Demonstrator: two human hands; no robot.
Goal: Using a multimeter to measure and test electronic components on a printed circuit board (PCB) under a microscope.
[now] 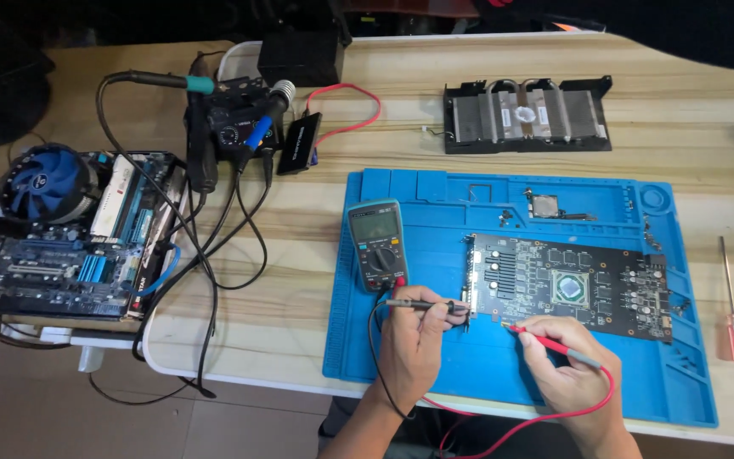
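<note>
Two hands poke a circuit board with tester sticks

The left hand (414, 336) pinches the black probe (422, 303), the right hand (567, 365) pinches the red probe (545, 342), both tips at the graphics card (571, 285) edge on the blue mat (435, 357). A multimeter (377, 245) lies beside it; a red screwdriver (732, 314) and a heatsink (527, 115) rest on the wooden table (299, 314).

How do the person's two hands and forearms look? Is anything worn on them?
Both the left hand and the right hand are bare: no gloves, rings or watch show. The forearms are bare too, with no sleeves in view down to the picture's lower edge.
</note>
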